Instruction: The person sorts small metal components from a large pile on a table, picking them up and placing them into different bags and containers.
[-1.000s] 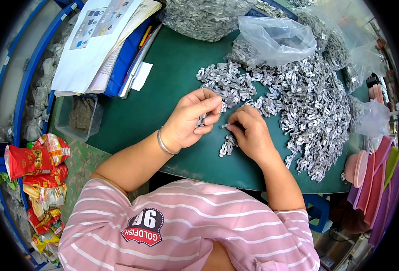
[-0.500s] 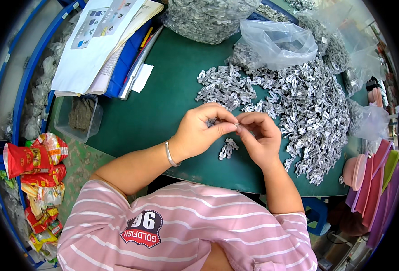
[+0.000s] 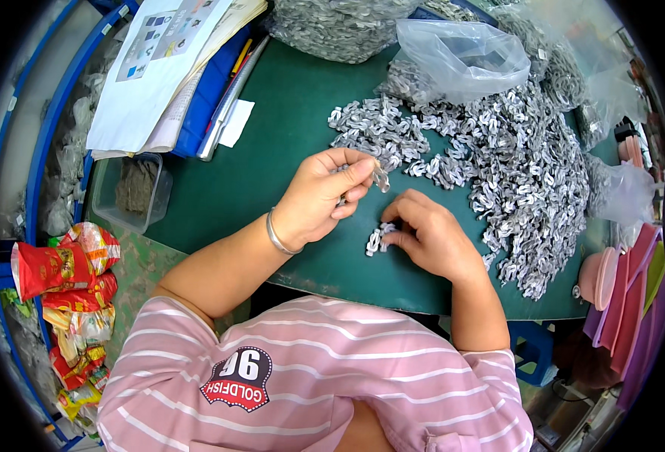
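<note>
My left hand [image 3: 319,194] is closed, pinching a small shiny grey curved piece [image 3: 381,179] between thumb and index finger, above the green table. Bits of similar grey pieces show between its other fingers. Lower and to the right, my right hand [image 3: 432,237] has its thumb and fingers drawn together on a small cluster of grey curved pieces [image 3: 374,242] lying on the table. The fingertips hide which piece they grip. Beyond both hands spreads a large heap of the same grey pieces [image 3: 524,181], with a smaller mound [image 3: 381,132] at its left.
A clear plastic bag [image 3: 464,60] stands open behind the heap, and a full bag [image 3: 340,30] sits farther back. At the left are papers [image 3: 140,83], a blue tray [image 3: 208,102] with pens and a clear tub [image 3: 155,203]. Pink containers [image 3: 597,277] stand at the right.
My hands were together at the fingertips and have parted. The left has drawn back slightly, holding the piece out; the right has dropped down to the small cluster.
</note>
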{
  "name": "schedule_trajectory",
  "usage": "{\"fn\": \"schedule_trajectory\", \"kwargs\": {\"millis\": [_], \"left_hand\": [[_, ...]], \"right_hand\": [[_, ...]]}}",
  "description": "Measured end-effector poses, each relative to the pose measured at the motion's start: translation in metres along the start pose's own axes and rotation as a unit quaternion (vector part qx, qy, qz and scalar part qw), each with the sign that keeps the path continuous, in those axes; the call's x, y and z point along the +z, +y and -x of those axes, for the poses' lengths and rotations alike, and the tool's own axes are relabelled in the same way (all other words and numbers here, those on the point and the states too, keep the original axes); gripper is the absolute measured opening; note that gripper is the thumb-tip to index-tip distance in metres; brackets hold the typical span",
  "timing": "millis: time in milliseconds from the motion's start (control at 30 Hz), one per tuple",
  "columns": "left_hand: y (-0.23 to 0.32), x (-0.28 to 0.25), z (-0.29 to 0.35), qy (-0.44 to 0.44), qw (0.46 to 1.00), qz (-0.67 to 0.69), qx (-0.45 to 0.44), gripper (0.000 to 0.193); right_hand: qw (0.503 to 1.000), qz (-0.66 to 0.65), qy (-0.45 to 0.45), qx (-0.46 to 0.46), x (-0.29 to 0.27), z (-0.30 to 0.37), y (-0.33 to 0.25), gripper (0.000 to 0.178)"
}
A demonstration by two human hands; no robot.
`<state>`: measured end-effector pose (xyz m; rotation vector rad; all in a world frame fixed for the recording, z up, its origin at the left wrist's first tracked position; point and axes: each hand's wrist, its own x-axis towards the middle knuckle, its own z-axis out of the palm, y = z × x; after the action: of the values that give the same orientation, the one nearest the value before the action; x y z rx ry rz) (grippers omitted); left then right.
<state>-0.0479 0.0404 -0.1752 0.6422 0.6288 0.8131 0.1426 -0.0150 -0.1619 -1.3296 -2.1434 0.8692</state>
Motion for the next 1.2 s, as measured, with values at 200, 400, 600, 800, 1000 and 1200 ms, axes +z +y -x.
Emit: {"fn": "schedule_trajectory", "kwargs": {"millis": [200,400,600,800,1000,1200], "left_hand": [[0.006,0.002,0.0,0.028,0.991,0.117,-0.05,0.014],[-0.001,0.002,0.001,-0.03,0.997,-0.054,-0.048,0.015],[-0.005,0.006,0.002,-0.063,0.973,-0.177,-0.132,0.022],[-0.016,-0.001,-0.003,-0.027,0.86,-0.431,0.27,0.012],[-0.015,0.009,0.002,0.004,0.852,-0.461,0.248,0.009],[-0.015,0.008,0.003,0.023,0.831,-0.488,0.265,0.009]], "right_hand": [[0.979,-0.152,0.07,0.112,-0.001,-0.003,0.009,0.019],[0.943,-0.283,0.171,0.02,0.003,-0.001,0.009,0.03],[0.953,-0.147,0.233,-0.127,0.004,-0.002,0.005,0.029],[0.94,-0.189,0.273,-0.081,0.006,-0.007,0.001,0.026],[0.998,0.002,0.048,-0.039,-0.004,-0.001,0.009,0.022],[0.994,-0.083,0.002,0.066,-0.004,-0.001,0.008,0.025]]}}
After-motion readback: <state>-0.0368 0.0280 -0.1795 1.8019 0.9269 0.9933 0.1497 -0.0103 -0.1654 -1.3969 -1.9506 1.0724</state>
